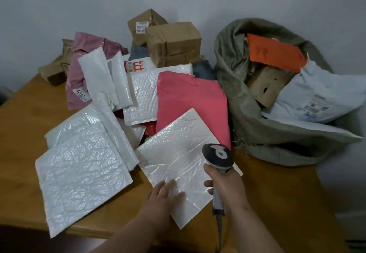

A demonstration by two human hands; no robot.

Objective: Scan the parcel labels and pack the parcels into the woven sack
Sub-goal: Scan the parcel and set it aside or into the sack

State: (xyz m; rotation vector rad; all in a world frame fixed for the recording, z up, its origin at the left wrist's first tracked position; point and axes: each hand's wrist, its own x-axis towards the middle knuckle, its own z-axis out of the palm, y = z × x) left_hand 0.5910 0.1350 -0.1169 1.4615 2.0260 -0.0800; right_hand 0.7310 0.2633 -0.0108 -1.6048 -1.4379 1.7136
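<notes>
Viewing from the head camera: the right hand (223,185) is curled round the grip of a handheld barcode scanner (217,156), whose dark head points forward and down over a white bubble mailer (178,161) lying near the front edge of the wooden table (25,118). The left hand (164,195) rests on the mailer's near corner with fingers straight and laid flat, pressing rather than pinching. No label shows on the mailer's upper face (it may lie on the underside), so the step in hand reads as the scanning of this parcel — or the search for its label.

Behind it the unsorted heap spreads across the table: further white bubble mailers, a pink-red poly bag (190,98) touching the held mailer's far edge, a dusty-pink bag (79,70) bearing a small label, and taped cardboard boxes (174,43) at the back against the wall. The woven sack (243,102) stands at the right of the heap, just beside the pink-red bag, its mouth rolled open; inside lie an orange parcel (275,54), a brown box (267,88) and a pale grey bag (316,98) with a printed label facing up.

Judged from this layout, the next move calls for the left hand to turn the mailer over and expose its label to the scanner — then to carry it rightward into the sack. Most parcels remain on the table, so the task appears to be in an early-to-middle stage.
</notes>
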